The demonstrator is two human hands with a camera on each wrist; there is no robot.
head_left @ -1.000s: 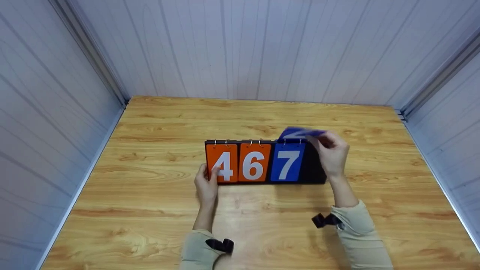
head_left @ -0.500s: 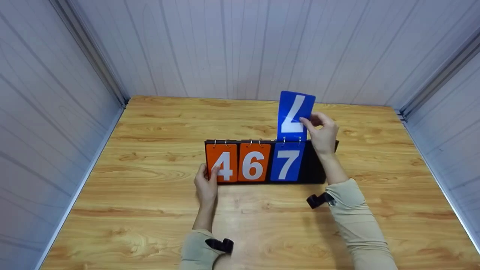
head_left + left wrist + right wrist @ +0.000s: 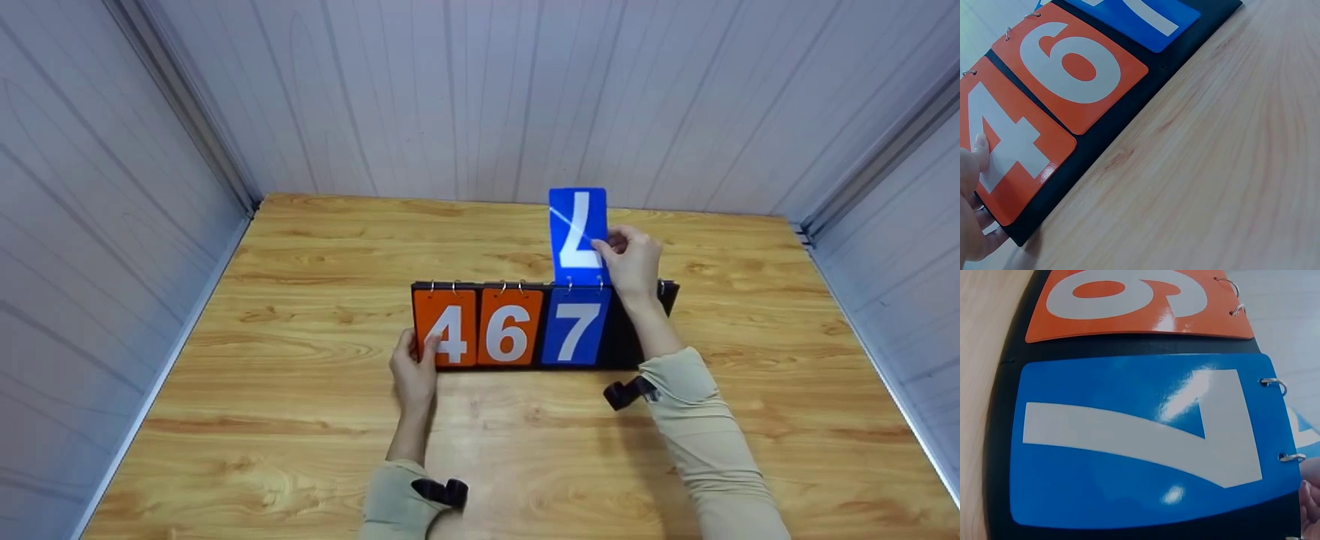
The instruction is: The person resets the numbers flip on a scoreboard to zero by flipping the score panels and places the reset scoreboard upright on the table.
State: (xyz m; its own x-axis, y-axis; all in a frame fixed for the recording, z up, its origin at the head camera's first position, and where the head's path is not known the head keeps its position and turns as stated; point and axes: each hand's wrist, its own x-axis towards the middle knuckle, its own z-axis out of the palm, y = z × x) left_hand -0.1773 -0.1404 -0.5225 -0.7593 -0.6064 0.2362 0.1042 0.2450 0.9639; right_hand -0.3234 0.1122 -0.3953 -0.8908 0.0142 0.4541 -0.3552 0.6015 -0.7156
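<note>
A black flip scoreboard (image 3: 628, 341) stands on the table, propped at a tilt. From the left it shows an orange 4 card (image 3: 465, 307), an orange 6 card (image 3: 508, 330) and a blue 7 card (image 3: 574, 330) on metal rings. My left hand (image 3: 414, 379) grips the board's left end, thumb over the 4 card and fingers behind. Above the top edge, my right hand (image 3: 635, 264) pinches the right side of a raised blue card (image 3: 564, 232), whose 7 is upside down. In the right wrist view, only a little of the right hand (image 3: 1311, 495) shows beyond the rings.
The wood-grain table (image 3: 300, 420) extends around the board. Pale panelled walls (image 3: 480, 97) enclose it at the back and both sides. At the board's right end, black backing and a ring show behind the right forearm.
The right hand has swung the blue card up from a near-flat fold at the top edge to upright, then shifted slightly left with it. The left hand stays in place.
</note>
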